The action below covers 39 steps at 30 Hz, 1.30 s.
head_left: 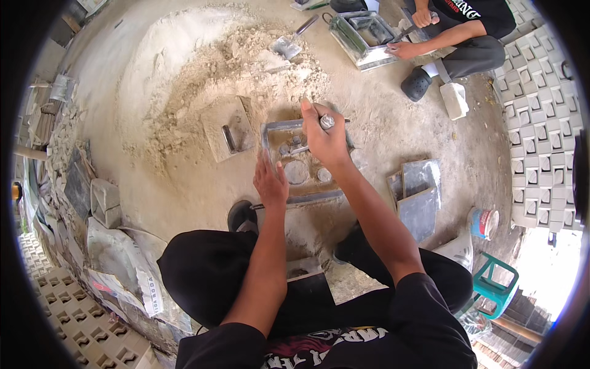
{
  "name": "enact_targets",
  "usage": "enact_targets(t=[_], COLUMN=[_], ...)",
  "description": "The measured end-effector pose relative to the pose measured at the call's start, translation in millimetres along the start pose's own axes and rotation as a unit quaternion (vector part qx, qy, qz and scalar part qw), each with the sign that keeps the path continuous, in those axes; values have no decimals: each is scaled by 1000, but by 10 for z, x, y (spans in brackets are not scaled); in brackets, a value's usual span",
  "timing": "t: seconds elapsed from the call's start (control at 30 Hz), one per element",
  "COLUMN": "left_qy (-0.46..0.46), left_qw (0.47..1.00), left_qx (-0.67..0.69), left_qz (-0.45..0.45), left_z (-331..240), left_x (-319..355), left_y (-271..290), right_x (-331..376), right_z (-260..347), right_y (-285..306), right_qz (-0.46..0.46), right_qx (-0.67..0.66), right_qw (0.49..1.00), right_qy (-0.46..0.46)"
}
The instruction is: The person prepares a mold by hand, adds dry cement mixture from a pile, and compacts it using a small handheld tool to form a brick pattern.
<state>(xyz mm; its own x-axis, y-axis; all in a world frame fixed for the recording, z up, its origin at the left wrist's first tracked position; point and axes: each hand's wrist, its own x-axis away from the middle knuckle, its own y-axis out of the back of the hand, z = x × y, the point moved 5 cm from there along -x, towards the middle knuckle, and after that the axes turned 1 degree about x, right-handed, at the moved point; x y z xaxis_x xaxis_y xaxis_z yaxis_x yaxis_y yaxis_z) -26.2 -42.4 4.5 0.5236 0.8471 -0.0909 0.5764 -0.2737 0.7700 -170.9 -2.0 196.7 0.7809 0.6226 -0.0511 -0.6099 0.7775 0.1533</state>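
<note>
A rectangular grey moulding frame lies on the ground before me, packed with sand. Set in the sand are a large round disc, a smaller disc and small grey pieces. My left hand lies along the frame's left wall, fingers stretched out and holding nothing. Over the frame's far right part, my right hand is wrapped round an upright tool; only its rounded silvery end shows, and its lower end is hidden.
Left of the frame, a board carries a short metal piece. Beyond lies a sand heap with a trowel. Far right, another person works at a second frame. Grey boards, a tub and a green stool stand rightward.
</note>
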Motion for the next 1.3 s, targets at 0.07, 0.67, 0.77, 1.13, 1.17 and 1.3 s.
enact_targets(t=[0.07,0.67,0.77,1.13,1.17,1.3], left_qy=[3,1,-3,-7,-4,-5], left_qw=[1000,1000,1000,1000,1000,999], left_qx=[3,-1,-1,8,-2,36], left_qz=[10,1,-4,-16,-12,-18], left_z=[-5,-24,-65,-43,-53,8], left_x=[38,-61,-57,-42,-40,-41], left_y=[-5,28,49,52,48,36], right_x=[43,313,408,510,509,488], right_z=[71,-75,-209,-237,-281,-210], right_y=[-19,351,360,431,467,273], right_qz=[-3,-103,-130,-119,-136,-132], right_qx=[9,-33,-31,-7,-46,-82], right_qw=[1000,989,985,988,984,981], right_qy=[15,96,107,100,102,117])
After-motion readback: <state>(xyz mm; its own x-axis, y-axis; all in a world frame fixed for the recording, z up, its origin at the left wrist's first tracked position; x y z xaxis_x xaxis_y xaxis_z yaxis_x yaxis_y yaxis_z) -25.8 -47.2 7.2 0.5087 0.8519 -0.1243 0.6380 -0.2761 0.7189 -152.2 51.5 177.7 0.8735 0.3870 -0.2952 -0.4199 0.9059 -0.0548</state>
